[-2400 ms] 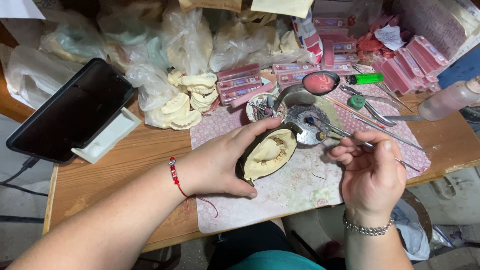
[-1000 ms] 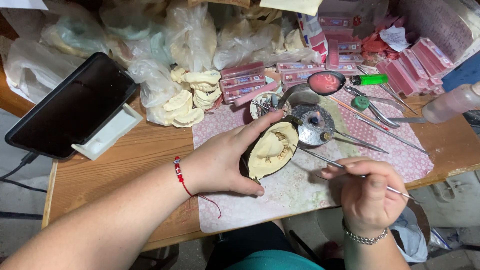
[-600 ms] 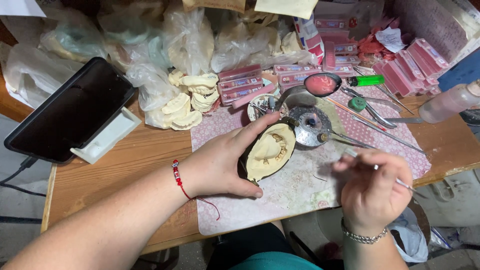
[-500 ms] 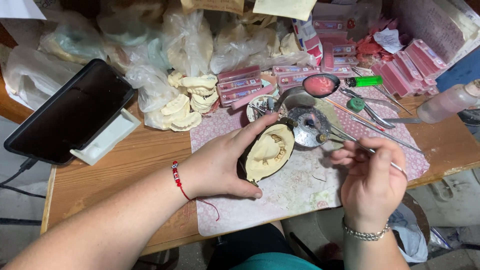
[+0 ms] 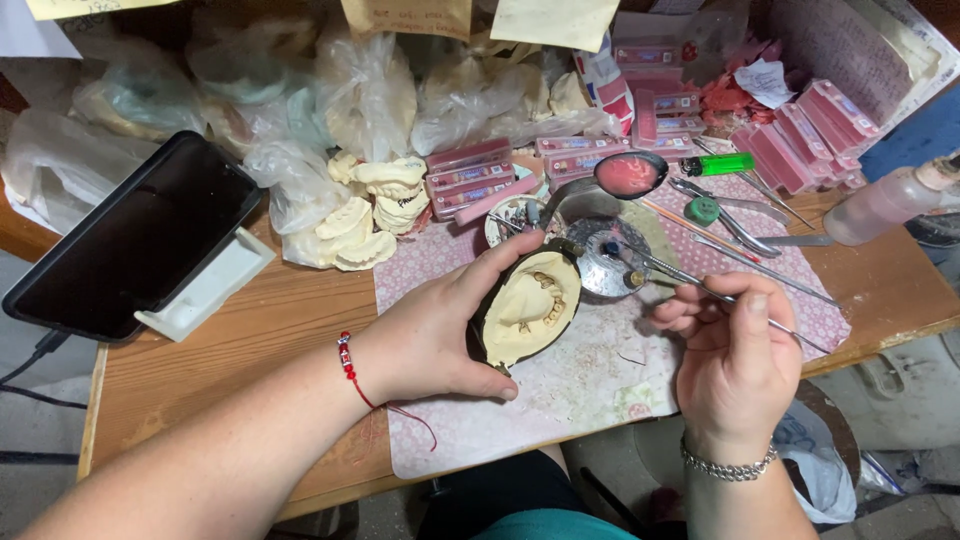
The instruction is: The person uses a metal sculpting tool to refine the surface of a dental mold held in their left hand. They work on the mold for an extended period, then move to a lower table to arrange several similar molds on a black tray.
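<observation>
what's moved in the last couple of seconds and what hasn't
The right hand drew its thin metal tool back toward the body about a second ago, then brought the tip up again to the round metal dish. The left hand kept hold of the plaster dental cast; phone and clutter stayed put.

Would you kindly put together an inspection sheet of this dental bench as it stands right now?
Surface: wooden table with a patterned mat in front.
Job's things: plaster dental cast in a dark holder; thin metal tool with its tip near a small metal dish.
Clutter: loose plaster casts, plastic bags, pink boxes, spoon of pink material, squeeze bottle.
Grippers: left hand cups the cast; right hand pinches the tool.
Cables: dark cable below the propped phone.
Surroundings: paper notes above.
</observation>
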